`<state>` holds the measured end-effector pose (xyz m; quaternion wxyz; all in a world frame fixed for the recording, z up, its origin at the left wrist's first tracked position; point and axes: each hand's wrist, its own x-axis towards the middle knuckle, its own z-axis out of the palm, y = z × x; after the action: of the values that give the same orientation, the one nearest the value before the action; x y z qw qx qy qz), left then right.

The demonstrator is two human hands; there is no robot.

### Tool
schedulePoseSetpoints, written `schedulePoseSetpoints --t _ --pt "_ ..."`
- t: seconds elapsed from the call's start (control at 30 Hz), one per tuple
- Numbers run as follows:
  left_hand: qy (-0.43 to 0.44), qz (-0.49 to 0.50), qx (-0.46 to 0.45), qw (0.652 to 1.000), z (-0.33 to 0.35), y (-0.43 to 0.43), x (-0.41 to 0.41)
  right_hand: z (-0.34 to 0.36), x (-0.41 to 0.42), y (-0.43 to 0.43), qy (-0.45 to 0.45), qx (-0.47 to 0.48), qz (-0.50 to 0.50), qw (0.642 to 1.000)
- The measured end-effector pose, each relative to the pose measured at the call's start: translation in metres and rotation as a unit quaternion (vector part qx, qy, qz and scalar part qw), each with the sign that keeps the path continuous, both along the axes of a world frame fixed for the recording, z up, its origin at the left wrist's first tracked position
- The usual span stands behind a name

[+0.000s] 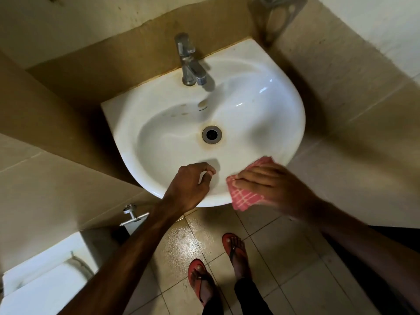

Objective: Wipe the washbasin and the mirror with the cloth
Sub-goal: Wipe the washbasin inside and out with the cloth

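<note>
A white washbasin [261, 105] is fixed to the tiled wall, with a chrome tap [191, 62] at its back and a drain [211, 134] ringed by a brownish stain. My right hand [272, 187] presses a pink checked cloth [246, 196] flat on the basin's front right rim; the hand is blurred. My left hand [188, 185] rests on the front rim, fingers curled, nothing in it. No mirror is in view.
A metal soap holder [276, 17] hangs on the wall at the back right. A white toilet cistern [45, 276] and an angle valve [133, 214] are at the lower left. My feet in red sandals [234, 248] stand on the glossy tiled floor.
</note>
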<state>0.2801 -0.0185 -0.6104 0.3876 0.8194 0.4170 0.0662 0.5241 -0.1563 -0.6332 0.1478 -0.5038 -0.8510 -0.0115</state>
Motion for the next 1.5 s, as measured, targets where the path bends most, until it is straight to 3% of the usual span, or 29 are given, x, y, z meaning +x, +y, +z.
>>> schedulePoseSetpoints --t 0.2,0.53,0.67,0.8,0.9,1.0,1.13,1.27,1.33,1.5 --pt "-0.005 0.011 -0.009 1.0 -0.001 -0.002 -0.003 0.008 0.081 0.002 -0.057 -0.008 -0.012 0.998" --pt "0.005 0.04 0.021 0.999 -0.004 -0.023 0.018 -0.016 -0.051 -0.005 0.003 0.029 -0.074 0.997" --pt "0.039 0.035 0.064 0.997 -0.007 -0.029 0.02 -0.002 0.0 0.004 0.008 -0.012 0.006 1.0" --pt "0.019 0.066 0.06 0.996 -0.004 -0.031 0.021 0.011 0.09 0.015 -0.032 -0.049 -0.028 0.998" --pt "-0.017 0.101 0.044 0.994 -0.003 -0.031 0.021 0.005 0.105 0.017 -0.069 -0.027 -0.041 0.996" --pt "-0.047 0.119 0.034 0.991 -0.002 -0.03 0.021 0.005 0.074 0.008 -0.041 -0.002 -0.027 0.999" --pt "-0.066 0.129 0.037 0.989 0.001 -0.03 0.022 0.001 -0.038 0.005 0.013 0.011 -0.052 0.999" --pt "-0.085 0.174 -0.049 0.98 0.006 -0.026 0.021 -0.009 -0.112 0.022 0.005 0.021 -0.076 0.997" --pt "-0.088 0.182 -0.086 0.976 0.006 -0.022 0.02 -0.007 -0.096 0.025 -0.004 -0.003 -0.052 0.999" --pt "-0.061 0.169 -0.051 0.982 0.003 -0.026 0.021 0.019 0.008 0.025 0.046 -0.092 -0.011 0.995"
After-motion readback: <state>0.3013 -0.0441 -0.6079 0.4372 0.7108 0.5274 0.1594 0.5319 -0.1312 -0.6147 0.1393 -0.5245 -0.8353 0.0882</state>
